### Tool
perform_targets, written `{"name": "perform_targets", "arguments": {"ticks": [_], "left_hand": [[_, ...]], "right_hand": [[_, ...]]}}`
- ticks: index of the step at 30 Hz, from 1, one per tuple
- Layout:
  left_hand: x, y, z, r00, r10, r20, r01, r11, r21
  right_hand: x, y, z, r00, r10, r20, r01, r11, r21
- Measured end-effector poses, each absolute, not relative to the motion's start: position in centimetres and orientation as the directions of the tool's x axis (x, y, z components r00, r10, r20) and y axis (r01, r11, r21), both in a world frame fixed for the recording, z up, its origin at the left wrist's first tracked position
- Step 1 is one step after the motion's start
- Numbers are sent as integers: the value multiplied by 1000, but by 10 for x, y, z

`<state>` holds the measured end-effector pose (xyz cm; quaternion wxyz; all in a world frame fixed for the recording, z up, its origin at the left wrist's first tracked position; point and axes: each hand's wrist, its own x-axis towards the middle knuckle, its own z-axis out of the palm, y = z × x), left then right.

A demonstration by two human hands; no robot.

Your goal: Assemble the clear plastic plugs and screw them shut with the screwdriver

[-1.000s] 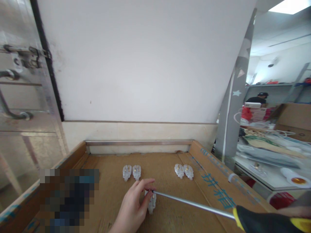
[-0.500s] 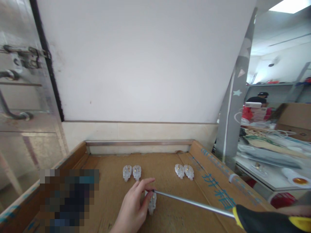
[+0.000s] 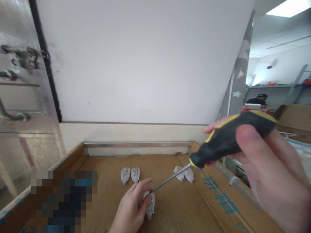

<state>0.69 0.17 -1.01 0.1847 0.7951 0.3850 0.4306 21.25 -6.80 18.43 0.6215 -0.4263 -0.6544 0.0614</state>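
My left hand [image 3: 131, 204] holds a clear plastic plug [image 3: 151, 208] down on the cardboard, with the thumb and fingers pressed at its side and upper end. My right hand [image 3: 269, 171] grips a screwdriver [image 3: 218, 145] by its black and yellow handle, raised and tilted. The steel shaft slants down to the left, and its tip meets the upper end of the held plug, beside my left fingers. Whether the tip sits in a screw is too small to tell. Two more clear plugs [image 3: 130, 175] lie beyond my left hand, and another pair [image 3: 184, 174] lies to the right.
Cardboard [image 3: 109, 161] lines the shallow work tray, with raised sides and a metal strip [image 3: 138, 144] at the back. A blurred-out patch [image 3: 68, 200] covers the left part. A white panel stands behind. At far right are a cardboard box [image 3: 295, 119] and a distant person [image 3: 257, 101].
My right hand has come into view and raised the screwdriver handle from low at the right, so the shaft now slopes steeply. The tip and my left hand stay at the plug.
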Motion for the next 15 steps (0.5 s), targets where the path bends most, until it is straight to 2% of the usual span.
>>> {"name": "perform_targets", "arguments": {"ticks": [3,6,10,15], "left_hand": [[3,2,-7,304,787,537,500,-612,613],[2,0,-2,332,819,468,555,-570,606],[4,-1,-1,389,856,340,583,-515,628],[5,0,-5,383,872,304,581,-483,655]], "right_hand": [[196,-55,207,100,618,780,426,681,-595],[187,-45,219,41,627,778,429,692,-581],[187,-38,218,30,663,748,411,674,-614],[184,-32,214,18,709,705,384,646,-660]]}}
